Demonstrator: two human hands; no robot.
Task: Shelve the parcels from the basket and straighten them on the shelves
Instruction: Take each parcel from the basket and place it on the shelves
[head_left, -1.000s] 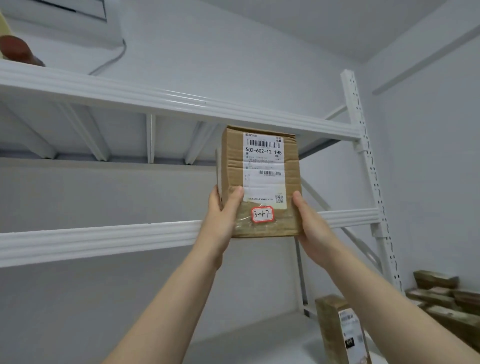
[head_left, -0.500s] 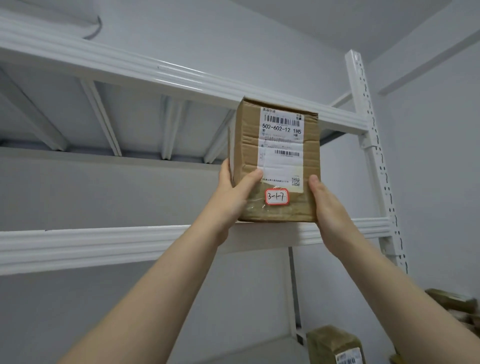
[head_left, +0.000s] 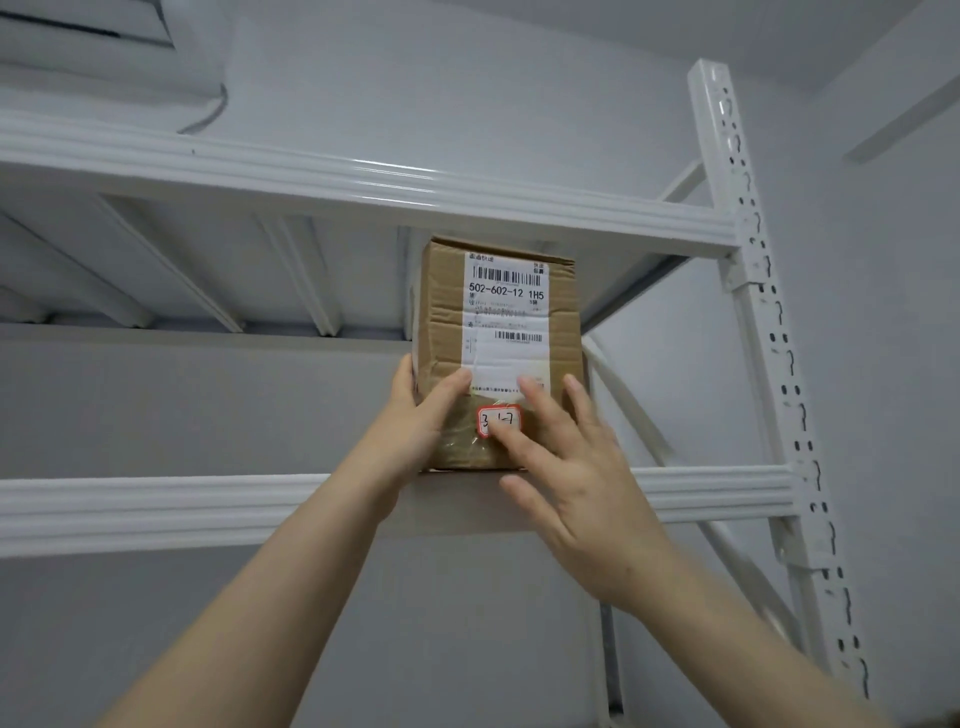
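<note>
A brown cardboard parcel with a white shipping label and a red-edged sticker marked 3-1-7 stands upright on the white shelf, right of its middle. My left hand grips the parcel's lower left corner, thumb across the front face. My right hand has its fingers spread and straight, with the fingertips pressing on the front face by the sticker. The basket is out of view.
A second white shelf runs just above the parcel's top. The rack's perforated white upright stands to the right, with a diagonal brace behind it. A wall air conditioner shows at the top left.
The parcel went from held in the air in both hands to standing on the shelf. My right hand left its side and now presses flat on the front.
</note>
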